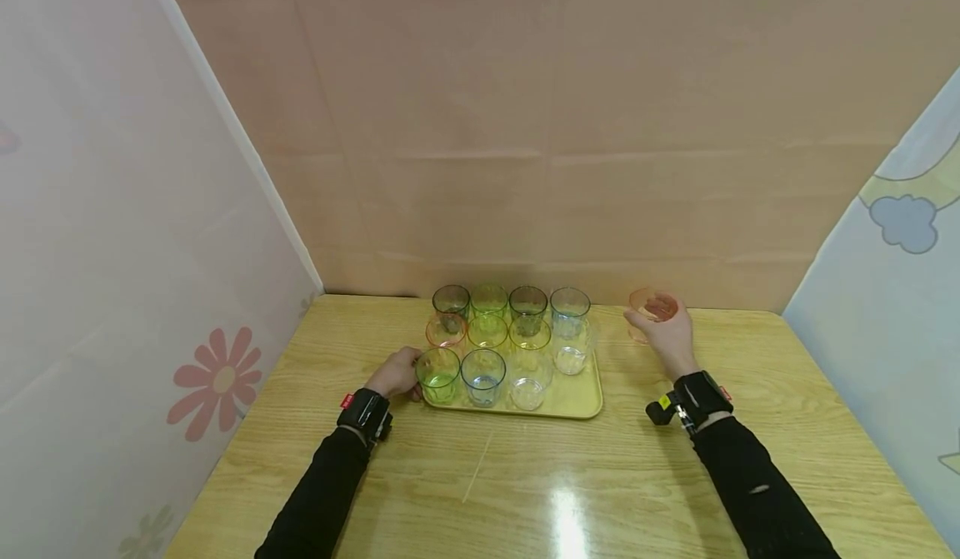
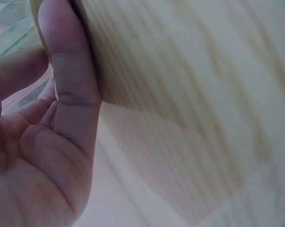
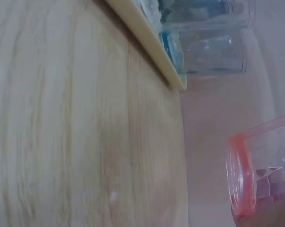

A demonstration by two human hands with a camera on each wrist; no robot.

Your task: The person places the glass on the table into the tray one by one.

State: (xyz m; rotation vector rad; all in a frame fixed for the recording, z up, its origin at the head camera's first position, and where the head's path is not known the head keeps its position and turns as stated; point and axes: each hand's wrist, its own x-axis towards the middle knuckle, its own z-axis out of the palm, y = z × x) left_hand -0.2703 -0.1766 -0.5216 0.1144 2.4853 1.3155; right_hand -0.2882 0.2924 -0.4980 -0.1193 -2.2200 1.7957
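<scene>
Your right hand (image 1: 667, 336) is curled around a pink glass (image 1: 651, 307), holding it over the wooden table (image 1: 525, 492) off to the right of the yellow tray (image 1: 585, 401), well apart from the tray's right edge; your right wrist view shows the pink glass's rim (image 3: 239, 177) close to the camera, with the tray's corner (image 3: 178, 82) beyond it. Your left hand (image 1: 397, 373) rests at the tray's near-left corner, right beside a green glass (image 1: 438, 375); the head view suggests the fingers bend against the tray edge, and the left wrist view shows a finger (image 2: 69, 61) lying along the pale edge, but you cannot tell for certain whether that hand grips the tray or only touches it. Between your two hands the tray is crowded with upright glasses in three rows. Just right of the green glass stands a blue glass (image 1: 483, 376), then a clear glass (image 1: 528, 382), and another clear glass (image 1: 573, 349) sits nearest your right hand. Farther from you, an orange glass (image 1: 446, 331) and two yellow-green ones fill the middle row, and the back row runs from a dark glass (image 1: 451, 301) on the left to a blue glass (image 1: 570, 305) on the right. Behind the tray hangs a beige backdrop (image 1: 525, 126), with a flowered panel (image 1: 112, 251) beyond your left hand.
</scene>
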